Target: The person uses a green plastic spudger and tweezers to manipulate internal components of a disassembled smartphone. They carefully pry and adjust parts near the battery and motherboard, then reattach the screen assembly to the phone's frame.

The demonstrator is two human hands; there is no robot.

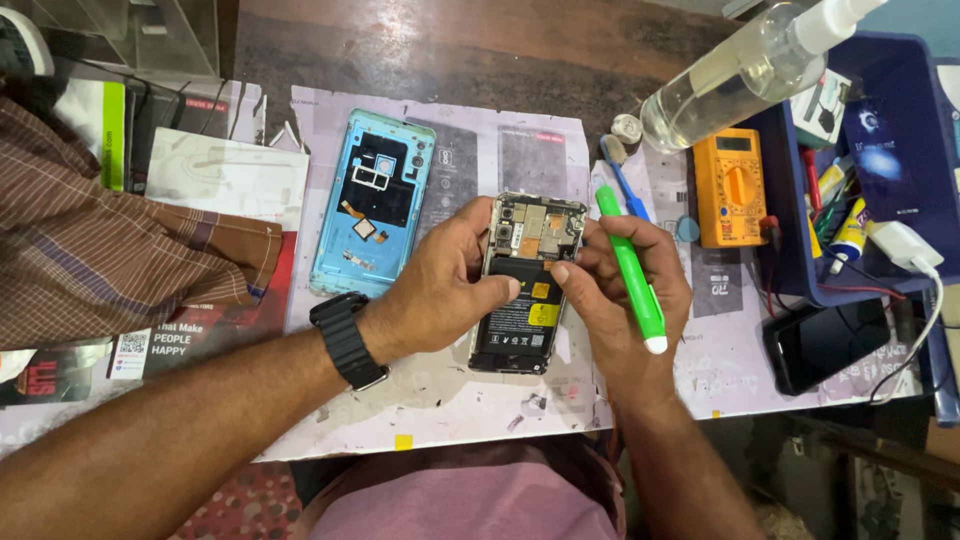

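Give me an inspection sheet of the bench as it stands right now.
Surface: paper-covered work mat on a dark wooden table, stained and worn.
Job's things: opened phone with battery and board exposed; blue back cover lying to its left, inside up.
Clutter: orange multimeter, clear spray bottle, blue brush, dark phone, blue bin of small tools.
Grippers: left hand steadies the opened phone; right hand touches it while holding a green tool.
Cables: white charger lead at right.
Surroundings: another person's striped sleeve at left.
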